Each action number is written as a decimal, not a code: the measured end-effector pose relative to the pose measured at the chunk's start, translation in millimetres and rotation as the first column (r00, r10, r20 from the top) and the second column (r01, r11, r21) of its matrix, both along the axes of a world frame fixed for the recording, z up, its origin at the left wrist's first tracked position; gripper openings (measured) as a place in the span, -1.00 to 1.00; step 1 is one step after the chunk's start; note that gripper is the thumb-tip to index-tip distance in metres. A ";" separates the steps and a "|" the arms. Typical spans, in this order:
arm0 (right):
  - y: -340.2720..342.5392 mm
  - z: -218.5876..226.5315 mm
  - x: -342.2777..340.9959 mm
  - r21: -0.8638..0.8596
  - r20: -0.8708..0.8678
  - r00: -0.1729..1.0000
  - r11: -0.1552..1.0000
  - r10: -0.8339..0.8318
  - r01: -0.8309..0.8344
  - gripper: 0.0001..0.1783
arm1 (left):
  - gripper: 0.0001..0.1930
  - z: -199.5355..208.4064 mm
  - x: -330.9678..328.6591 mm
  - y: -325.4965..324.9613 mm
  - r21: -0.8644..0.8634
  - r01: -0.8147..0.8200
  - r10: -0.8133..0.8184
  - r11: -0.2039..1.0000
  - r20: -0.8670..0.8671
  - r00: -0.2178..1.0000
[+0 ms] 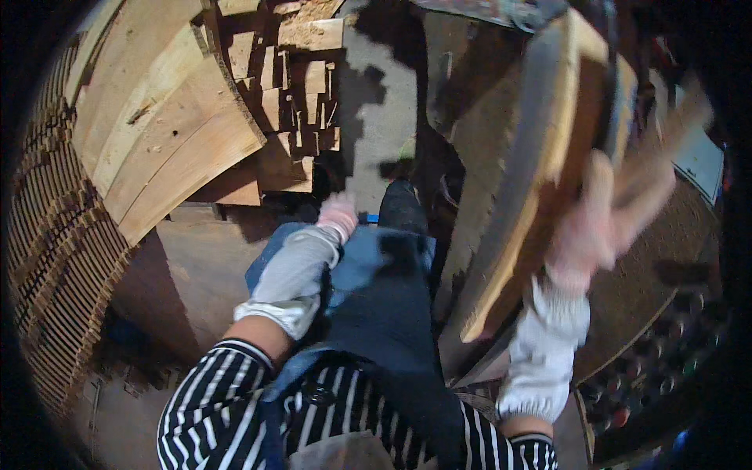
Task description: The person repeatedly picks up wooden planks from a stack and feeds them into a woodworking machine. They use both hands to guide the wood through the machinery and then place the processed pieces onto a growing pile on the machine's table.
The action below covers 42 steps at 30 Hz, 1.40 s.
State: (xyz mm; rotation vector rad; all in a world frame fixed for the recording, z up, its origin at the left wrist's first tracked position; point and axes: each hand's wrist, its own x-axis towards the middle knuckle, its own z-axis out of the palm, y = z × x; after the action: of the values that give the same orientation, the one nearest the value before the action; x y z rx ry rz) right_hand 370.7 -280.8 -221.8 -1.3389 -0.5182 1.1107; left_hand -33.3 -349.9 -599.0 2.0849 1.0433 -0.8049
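Note:
My left hand (339,213), in a pinkish glove below a white sleeve cover, is over the near edge of my blue apron (360,262). It is close to a stack of cut wooden blocks (301,102), and blur hides its fingers. On the right, my gloved right hand (587,235) reaches across a dark machine with a thick, curved wooden edge (533,188). Its thumb and fingers look apart but are smeared by motion. A blurred tan streak (683,129), perhaps a strip of wood, runs up from those fingers; whether they grip it, I cannot tell.
Wide, curved boards (168,133) lie at the upper left, beside long rows of thin stacked wooden pieces (59,258). My dark shoe (402,205) stands on the floor ahead. At the lower right, a round-edged brown surface (627,305) borders a dark rack of small round items (666,364).

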 end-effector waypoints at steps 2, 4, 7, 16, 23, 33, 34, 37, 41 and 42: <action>-34.7 7.5 -43.9 -0.010 0.748 0.609 0.912 -0.265 0.410 -0.12 | -0.60 11.0 15.1 -31.7 -0.473 0.018 -0.191 0.881 -0.321 0.927; -112.1 4.6 -65.7 -0.207 0.851 0.523 0.876 -0.058 0.435 0.05 | -0.60 36.8 14.9 -61.7 -0.570 0.050 -0.260 0.820 -0.294 0.920; -223.7 1.1 -122.1 -0.595 0.787 0.541 0.596 0.296 0.540 0.16 | -0.61 40.1 10.9 -79.6 -0.593 0.007 -0.229 0.805 -0.300 0.926; -272.1 -47.0 -161.3 -0.469 0.785 -0.018 0.614 0.619 0.635 0.07 | -0.63 4.3 25.7 -61.7 -0.568 0.011 -0.232 0.823 -0.317 0.920; -236.9 -59.9 -124.5 -0.015 0.977 -0.212 0.996 0.035 0.093 -0.40 | -0.65 14.5 96.0 -15.7 -0.462 0.046 -0.210 0.886 -0.310 0.927; -244.9 -58.2 -153.9 -0.192 0.956 -0.026 0.689 0.293 0.699 -0.17 | -0.65 -15.7 147.4 13.5 -0.383 0.219 -0.296 0.897 -0.154 0.943; -248.9 -54.9 -148.9 -0.206 0.954 -0.008 0.675 0.300 0.708 -0.15 | -0.65 -16.9 151.7 15.5 -0.378 0.221 -0.286 0.899 -0.123 0.950; -267.4 -49.5 -164.6 -0.223 0.949 0.045 0.561 0.313 0.797 -0.07 | -0.66 -14.2 178.4 31.1 -0.336 0.355 -0.381 0.872 -0.013 0.924; -255.7 -49.9 -160.4 -0.233 0.950 0.102 0.454 0.294 0.860 0.08 | -0.65 -3.5 197.2 49.0 -0.277 0.458 -0.447 0.844 0.108 0.888; -242.4 -39.6 -159.5 -0.197 0.978 0.147 0.424 0.149 0.884 -0.04 | -0.65 -0.1 193.4 54.1 -0.263 0.486 -0.468 0.834 0.131 0.874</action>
State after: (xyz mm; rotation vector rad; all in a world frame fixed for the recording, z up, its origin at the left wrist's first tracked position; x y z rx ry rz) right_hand 211.2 -523.2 -261.3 -2.8356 -0.3081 -0.3665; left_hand 160.2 -295.8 -599.1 2.1158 0.3296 -1.0553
